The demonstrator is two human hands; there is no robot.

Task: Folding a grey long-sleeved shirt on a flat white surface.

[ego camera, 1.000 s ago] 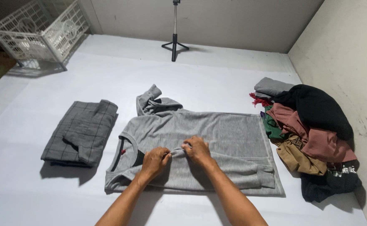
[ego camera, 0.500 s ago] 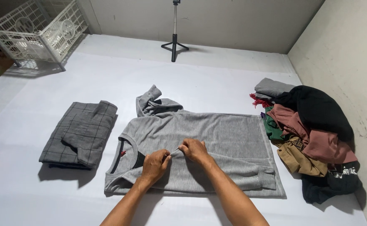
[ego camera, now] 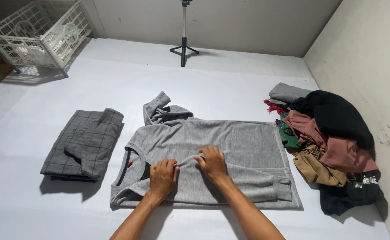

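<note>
Since a second ago the view has barely shifted, and both hands have stayed at the middle of the shirt; the pinched ridge between them now looks drawn thinner and tauter, so the work reads as a fold line being set, not yet turned over.

From the left: a white plastic basket (ego camera: 39, 33) with lattice walls sits at the far corner of the white sheet (ego camera: 230, 89). Nearer, a folded pile (ego camera: 83, 144) of grey checked cloth lies flat and squared, well apart from the shirt. The grey shirt (ego camera: 239, 142) lies spread in the middle, a soft ribbed-looking knit, its dark-lined neck toward the left and one sleeve bunched at the far edge. The left hand (ego camera: 162, 175) presses down beside the neck, fingers closed on a pinch of the knit. The right hand (ego camera: 213, 162) is just beside it, fingers clamped on the same raised ridge. A small black tripod (ego camera: 184, 40) stands far back. At the right wall, a loose heap (ego camera: 333, 138) of black, pink, tan and green clothes lies crumpled, touching the shirt's hem.
</note>
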